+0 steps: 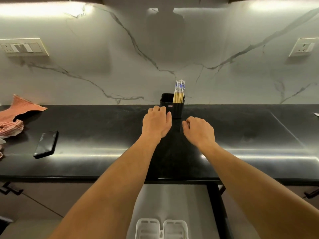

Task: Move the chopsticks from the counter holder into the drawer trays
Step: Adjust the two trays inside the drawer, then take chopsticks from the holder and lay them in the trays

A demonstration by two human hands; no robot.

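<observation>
Kitchen surface, black stone. Nearest you: open drawer, white trays inside. Right grip loosely curled, empty, near holder's front-right corner. Left grip against holder left wall; whether it clasps, cannot tell. Chopsticks upright in holder's right half, just beyond both grips; right grip on their side.

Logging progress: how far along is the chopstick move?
Done: the drawer is open, the white trays hold nothing visible. In hand: left hand against the holder, grip unclear; right hand empty. Left: all chopsticks, standing in the holder.
</observation>
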